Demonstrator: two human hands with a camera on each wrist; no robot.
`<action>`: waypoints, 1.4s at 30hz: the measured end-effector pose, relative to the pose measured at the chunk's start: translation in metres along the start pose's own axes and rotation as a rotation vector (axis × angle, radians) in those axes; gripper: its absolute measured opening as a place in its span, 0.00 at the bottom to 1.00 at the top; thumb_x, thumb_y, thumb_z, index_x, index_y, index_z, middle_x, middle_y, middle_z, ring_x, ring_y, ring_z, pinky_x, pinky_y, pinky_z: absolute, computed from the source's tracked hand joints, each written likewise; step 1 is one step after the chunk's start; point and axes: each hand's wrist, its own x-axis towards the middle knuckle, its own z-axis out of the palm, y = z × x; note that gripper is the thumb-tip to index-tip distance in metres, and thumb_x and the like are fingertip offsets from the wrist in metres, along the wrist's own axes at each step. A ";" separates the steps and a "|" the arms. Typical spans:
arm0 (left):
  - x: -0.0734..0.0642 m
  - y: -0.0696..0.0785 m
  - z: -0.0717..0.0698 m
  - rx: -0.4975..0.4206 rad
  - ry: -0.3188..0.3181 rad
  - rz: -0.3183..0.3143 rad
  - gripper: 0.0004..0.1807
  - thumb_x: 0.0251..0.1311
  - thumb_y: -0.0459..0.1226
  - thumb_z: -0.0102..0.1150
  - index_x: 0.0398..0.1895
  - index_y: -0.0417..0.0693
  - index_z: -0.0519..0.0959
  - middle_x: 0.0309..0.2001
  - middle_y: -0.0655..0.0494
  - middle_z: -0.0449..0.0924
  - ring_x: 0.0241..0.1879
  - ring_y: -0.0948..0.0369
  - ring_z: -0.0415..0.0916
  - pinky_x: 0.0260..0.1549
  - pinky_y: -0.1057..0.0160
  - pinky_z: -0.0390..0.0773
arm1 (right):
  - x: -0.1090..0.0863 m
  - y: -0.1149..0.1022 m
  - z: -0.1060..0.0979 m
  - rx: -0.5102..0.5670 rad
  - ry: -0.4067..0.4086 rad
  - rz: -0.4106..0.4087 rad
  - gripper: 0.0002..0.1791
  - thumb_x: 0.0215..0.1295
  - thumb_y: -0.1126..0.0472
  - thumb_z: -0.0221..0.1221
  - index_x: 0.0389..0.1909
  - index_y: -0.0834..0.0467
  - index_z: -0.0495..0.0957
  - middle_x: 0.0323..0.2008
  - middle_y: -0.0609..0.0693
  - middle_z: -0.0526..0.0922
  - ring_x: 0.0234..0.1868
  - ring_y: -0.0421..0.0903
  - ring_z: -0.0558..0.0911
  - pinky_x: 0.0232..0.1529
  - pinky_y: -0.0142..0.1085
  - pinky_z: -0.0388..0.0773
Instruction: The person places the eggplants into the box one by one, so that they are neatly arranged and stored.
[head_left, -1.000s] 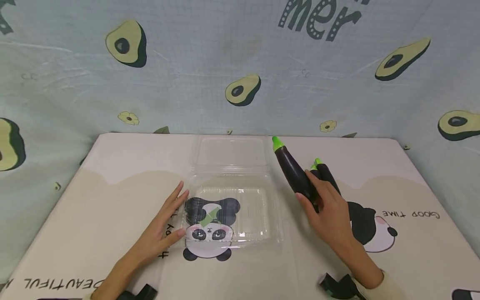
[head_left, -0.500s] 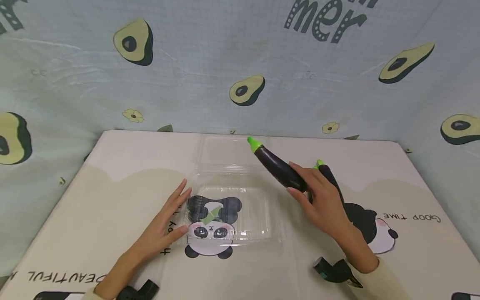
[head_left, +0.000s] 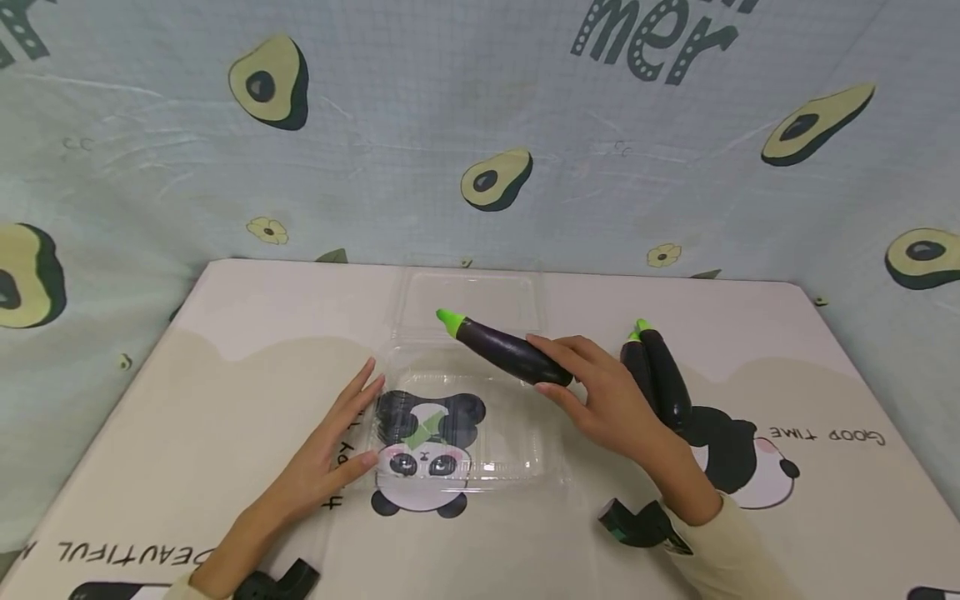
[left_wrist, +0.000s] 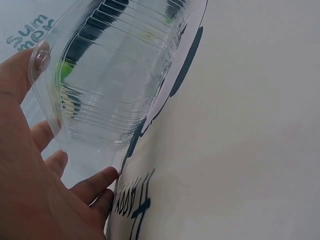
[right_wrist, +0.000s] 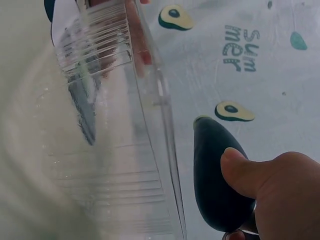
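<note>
Dark purple, the eggplant (head_left: pixel 510 350) is gripped by the right hand (head_left: pixel 609 396) above the clear container (head_left: pixel 504 433), which could be tipped if its rim were knocked, being steadied only at left by the left hand (head_left: pixel 326 442), fingers outstretched.

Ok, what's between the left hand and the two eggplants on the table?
In the head view, going from the left hand to the two eggplants: the open clear container, then the right hand, holding a third eggplant.
</note>
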 end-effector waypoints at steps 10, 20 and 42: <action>0.000 0.002 -0.001 -0.014 -0.002 -0.009 0.43 0.54 0.35 0.60 0.74 0.44 0.54 0.76 0.51 0.38 0.74 0.52 0.36 0.63 0.37 0.45 | 0.008 -0.002 0.007 -0.027 -0.096 -0.030 0.31 0.61 0.53 0.64 0.66 0.46 0.69 0.52 0.50 0.76 0.48 0.44 0.77 0.39 0.39 0.77; 0.002 0.002 0.000 -0.024 0.001 -0.007 0.43 0.53 0.34 0.59 0.74 0.44 0.54 0.76 0.52 0.38 0.74 0.52 0.36 0.60 0.32 0.46 | 0.012 0.003 0.018 -0.102 -0.197 -0.108 0.31 0.60 0.51 0.64 0.66 0.46 0.70 0.50 0.51 0.77 0.47 0.46 0.78 0.43 0.41 0.77; 0.002 0.002 0.000 -0.032 0.004 0.003 0.43 0.53 0.33 0.59 0.74 0.45 0.55 0.76 0.51 0.38 0.74 0.51 0.37 0.65 0.44 0.44 | 0.018 0.004 0.021 -0.224 -0.331 -0.136 0.29 0.64 0.46 0.60 0.66 0.44 0.69 0.49 0.48 0.80 0.47 0.44 0.77 0.41 0.37 0.74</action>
